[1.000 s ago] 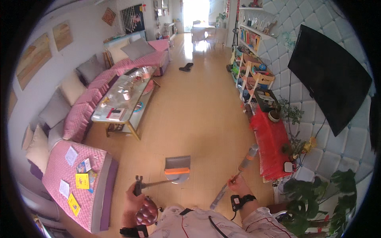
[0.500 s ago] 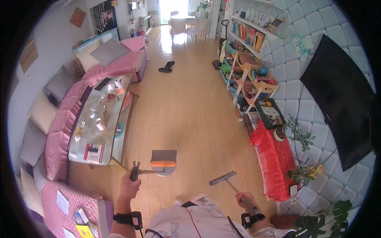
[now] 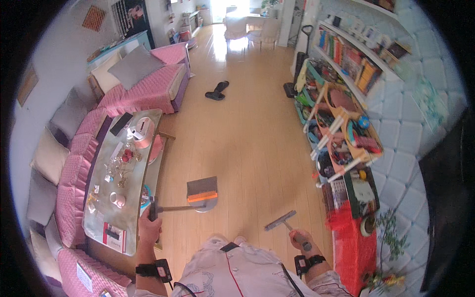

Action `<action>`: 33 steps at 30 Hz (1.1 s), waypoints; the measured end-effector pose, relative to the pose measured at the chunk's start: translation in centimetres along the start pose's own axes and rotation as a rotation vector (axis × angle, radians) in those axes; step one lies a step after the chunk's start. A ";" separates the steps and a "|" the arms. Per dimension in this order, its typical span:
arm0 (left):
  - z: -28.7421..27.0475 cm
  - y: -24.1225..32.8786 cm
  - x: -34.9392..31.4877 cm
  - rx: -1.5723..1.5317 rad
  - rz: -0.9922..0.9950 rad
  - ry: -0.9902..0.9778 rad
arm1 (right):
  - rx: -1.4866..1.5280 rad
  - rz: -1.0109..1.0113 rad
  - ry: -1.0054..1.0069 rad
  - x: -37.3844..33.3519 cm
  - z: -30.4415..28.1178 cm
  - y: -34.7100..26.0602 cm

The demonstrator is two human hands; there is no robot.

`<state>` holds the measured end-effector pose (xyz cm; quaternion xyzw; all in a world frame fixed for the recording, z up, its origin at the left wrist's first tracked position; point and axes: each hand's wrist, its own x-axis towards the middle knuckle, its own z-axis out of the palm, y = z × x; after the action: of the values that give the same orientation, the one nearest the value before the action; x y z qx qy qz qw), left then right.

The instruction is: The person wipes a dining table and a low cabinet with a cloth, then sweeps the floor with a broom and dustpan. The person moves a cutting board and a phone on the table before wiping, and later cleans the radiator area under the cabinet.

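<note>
My left hand (image 3: 149,228) is closed around the handle of a long-handled dustpan (image 3: 200,187), beside the near right edge of the coffee table. The dustpan is dark grey with an orange comb-like strip, and it hangs or rests just above or on the wooden floor; I cannot tell which. In my right hand (image 3: 299,238) I grip the handle of a broom (image 3: 280,220), its narrow grey head pointing forward, to the right of the dustpan. The two tools are apart from each other. A pair of black slippers (image 3: 216,92) lies on the floor farther ahead.
At left, a glass-topped coffee table (image 3: 106,193) carries a mug, a box and small items, with a pink sofa (image 3: 74,198) behind it. On the right stand a toy rack (image 3: 341,116), a red-covered stand (image 3: 354,252) and a potted plant (image 3: 391,235). Chairs (image 3: 262,32) stand far ahead.
I have moved forward: the slippers, coffee table and toy rack appear nearer. My left hand has shifted left beside the table, the dustpan handle now lying more sideways. Both hands keep their tools.
</note>
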<state>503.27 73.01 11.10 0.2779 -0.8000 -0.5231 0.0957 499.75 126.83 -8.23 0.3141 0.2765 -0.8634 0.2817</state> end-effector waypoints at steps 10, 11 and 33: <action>9.5 4.7 27.7 -0.016 -0.134 0.041 | 0.319 0.399 0.122 21.7 12.5 -17.4; 10.5 5.8 31.1 0.002 -0.090 0.035 | 0.348 0.397 0.215 23.6 13.8 -19.1; 27.6 28.6 87.1 -0.115 -0.062 0.255 | 0.216 0.236 0.185 69.5 56.9 -58.4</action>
<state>409.07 55.73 12.56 0.3608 -0.7410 -0.5314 0.1961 394.41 108.07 -2.29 0.4509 0.1682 -0.8164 0.3191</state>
